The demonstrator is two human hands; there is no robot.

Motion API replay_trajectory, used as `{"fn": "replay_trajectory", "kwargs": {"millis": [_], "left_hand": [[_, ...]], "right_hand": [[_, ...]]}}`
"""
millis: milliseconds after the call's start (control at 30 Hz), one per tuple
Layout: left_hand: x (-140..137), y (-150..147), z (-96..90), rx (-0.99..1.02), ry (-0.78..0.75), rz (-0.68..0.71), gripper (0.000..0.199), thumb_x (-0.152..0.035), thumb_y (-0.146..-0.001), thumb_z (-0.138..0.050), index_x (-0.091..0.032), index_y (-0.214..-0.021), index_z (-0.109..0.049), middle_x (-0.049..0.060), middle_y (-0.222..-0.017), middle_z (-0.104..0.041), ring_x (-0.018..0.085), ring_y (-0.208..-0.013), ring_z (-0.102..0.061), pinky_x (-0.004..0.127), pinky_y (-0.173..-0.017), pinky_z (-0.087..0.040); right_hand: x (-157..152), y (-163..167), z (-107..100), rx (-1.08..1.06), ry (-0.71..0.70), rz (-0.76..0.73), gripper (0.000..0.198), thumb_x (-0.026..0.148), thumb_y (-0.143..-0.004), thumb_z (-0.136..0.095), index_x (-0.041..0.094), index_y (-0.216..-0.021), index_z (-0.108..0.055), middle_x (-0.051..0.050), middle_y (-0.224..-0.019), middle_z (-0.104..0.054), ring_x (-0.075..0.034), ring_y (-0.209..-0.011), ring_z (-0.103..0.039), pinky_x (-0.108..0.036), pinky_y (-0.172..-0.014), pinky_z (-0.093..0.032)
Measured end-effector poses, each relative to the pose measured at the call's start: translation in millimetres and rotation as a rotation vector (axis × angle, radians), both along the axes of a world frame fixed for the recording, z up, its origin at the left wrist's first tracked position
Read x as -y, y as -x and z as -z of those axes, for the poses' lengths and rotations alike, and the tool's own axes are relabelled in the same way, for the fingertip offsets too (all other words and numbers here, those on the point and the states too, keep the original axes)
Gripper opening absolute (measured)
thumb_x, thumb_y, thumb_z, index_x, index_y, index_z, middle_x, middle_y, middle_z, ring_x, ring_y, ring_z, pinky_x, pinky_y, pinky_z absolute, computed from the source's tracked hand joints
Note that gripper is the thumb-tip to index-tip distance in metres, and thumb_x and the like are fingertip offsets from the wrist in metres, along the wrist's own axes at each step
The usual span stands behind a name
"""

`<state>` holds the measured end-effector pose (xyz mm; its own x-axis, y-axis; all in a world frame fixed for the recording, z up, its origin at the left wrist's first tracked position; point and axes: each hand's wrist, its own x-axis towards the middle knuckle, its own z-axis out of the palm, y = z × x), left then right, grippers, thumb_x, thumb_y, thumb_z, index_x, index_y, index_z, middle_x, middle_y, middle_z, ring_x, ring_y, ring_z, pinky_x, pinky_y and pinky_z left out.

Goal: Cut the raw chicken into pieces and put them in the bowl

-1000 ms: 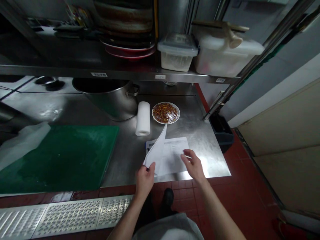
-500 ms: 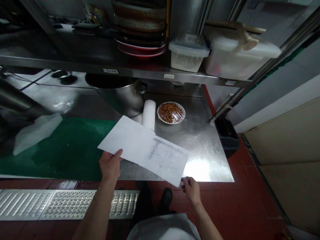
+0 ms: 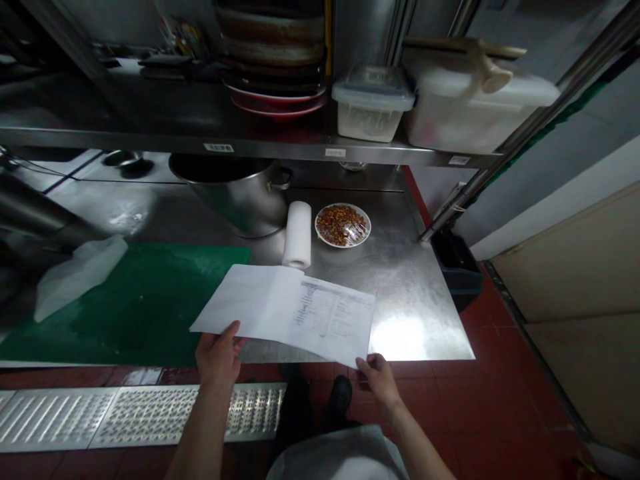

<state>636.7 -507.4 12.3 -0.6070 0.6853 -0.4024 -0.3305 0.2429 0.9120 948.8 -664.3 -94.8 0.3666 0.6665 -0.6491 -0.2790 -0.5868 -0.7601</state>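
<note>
Sheets of white paper (image 3: 333,320) stretch between my two hands above the front edge of the steel table. The right part carries printed lines in columns; the left part is blank. My left hand (image 3: 219,357) pinches the lower left edge, thumb on top. At the lower right corner, my right hand (image 3: 377,375) grips the paper between thumb and fingers. Just beyond the sheets lies a white paper roll (image 3: 298,233). Beside it on the right is a white plate of chopped dried chillies (image 3: 343,225), covered in clear film.
A large steel pot (image 3: 240,193) stands behind the roll. Left of the paper lies a green cutting board (image 3: 135,313) with a crumpled plastic bag (image 3: 80,273) on it. Overhead, a steel shelf (image 3: 280,148) holds stacked dishes and plastic tubs (image 3: 373,107). A dark bin (image 3: 455,270) stands right.
The paper's left part has come down and toward me, uncovering the roll's near end. My left hand has lowered, and my right hand now grips the corner more closely.
</note>
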Motion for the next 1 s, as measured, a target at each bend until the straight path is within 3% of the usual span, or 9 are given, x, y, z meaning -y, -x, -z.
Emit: {"fn": "replay_trajectory", "kwargs": {"millis": [100, 167, 333, 433, 633, 733, 867, 1000], "left_hand": [[2, 4, 16.2, 0.062, 0.054, 0.031, 0.035, -0.014, -0.052, -0.081, -0.02, -0.076, -0.056, -0.004, -0.074, -0.064, 0.012, -0.059, -0.058, 0.029, -0.055, -0.054], [6, -2, 27.7, 0.11, 0.095, 0.082, 0.034, -0.012, -0.052, -0.08, -0.02, -0.074, -0.056, -0.003, -0.072, -0.065, 0.013, -0.059, -0.06, 0.029, -0.055, -0.055], [30, -42, 52.2, 0.2, 0.214, 0.229, 0.034, -0.01, -0.056, -0.08, -0.019, -0.083, -0.063, -0.001, -0.077, -0.07, 0.013, -0.06, -0.064, 0.026, -0.055, -0.054], [42, -58, 59.8, 0.216, 0.236, 0.22, 0.032, -0.009, -0.058, -0.079, -0.018, -0.085, -0.063, -0.002, -0.076, -0.069, 0.012, -0.059, -0.063, 0.025, -0.054, -0.054], [50, -46, 59.6, 0.182, 0.218, 0.119, 0.031, -0.008, -0.06, -0.079, -0.019, -0.079, -0.058, -0.004, -0.07, -0.065, 0.011, -0.055, -0.059, 0.026, -0.054, -0.056], [56, -36, 60.1, 0.155, 0.226, 0.089, 0.03, -0.008, -0.064, -0.078, -0.02, -0.08, -0.055, -0.004, -0.07, -0.064, 0.012, -0.057, -0.059, 0.03, -0.057, -0.06], [69, -29, 67.0, 0.152, 0.236, 0.063, 0.026, -0.013, -0.073, -0.075, -0.021, -0.08, -0.051, -0.004, -0.068, -0.06, 0.014, -0.06, -0.061, 0.037, -0.063, -0.063], [74, -24, 70.4, 0.127, 0.243, -0.022, 0.021, -0.012, -0.079, -0.07, -0.022, -0.085, -0.052, -0.003, -0.075, -0.06, 0.015, -0.064, -0.063, 0.038, -0.069, -0.063]], "right_hand": [[-3, -21, 1, -0.001, -0.061, 0.093, 0.059, 0.064, -0.056, -0.08, 0.024, -0.083, -0.047, 0.003, -0.065, -0.064, -0.021, -0.056, -0.067, -0.032, -0.051, -0.055], [-8, -46, -1, 0.114, -0.072, 0.061, 0.054, 0.065, -0.063, -0.074, 0.023, -0.087, -0.051, -0.001, -0.071, -0.067, -0.023, -0.06, -0.07, -0.034, -0.053, -0.056], [-17, -97, -10, 0.791, -0.022, -0.249, 0.042, 0.054, -0.084, -0.052, 0.018, -0.101, -0.067, -0.012, -0.089, -0.073, -0.026, -0.08, -0.07, -0.038, -0.076, -0.055], [-17, -103, -11, 0.989, -0.011, -0.375, 0.049, 0.051, -0.088, -0.052, 0.016, -0.117, -0.069, -0.015, -0.104, -0.071, -0.026, -0.089, -0.068, -0.036, -0.086, -0.053], [-12, -94, -9, 1.057, -0.028, -0.368, 0.059, 0.054, -0.091, -0.05, 0.011, -0.128, -0.064, -0.018, -0.11, -0.068, -0.027, -0.096, -0.066, -0.034, -0.087, -0.051], [-10, -97, -7, 1.018, -0.049, -0.349, 0.054, 0.056, -0.092, -0.047, 0.012, -0.116, -0.067, -0.016, -0.104, -0.071, -0.028, -0.093, -0.067, -0.036, -0.084, -0.05], [-7, -102, -4, 0.929, -0.04, -0.43, 0.044, 0.055, -0.094, -0.044, 0.019, -0.095, -0.069, -0.012, -0.092, -0.074, -0.027, -0.084, -0.068, -0.035, -0.076, -0.049], [-5, -100, -4, 0.982, -0.033, -0.45, 0.048, 0.055, -0.094, -0.046, 0.015, -0.105, -0.07, -0.014, -0.097, -0.073, -0.028, -0.088, -0.068, -0.035, -0.079, -0.05]]}}
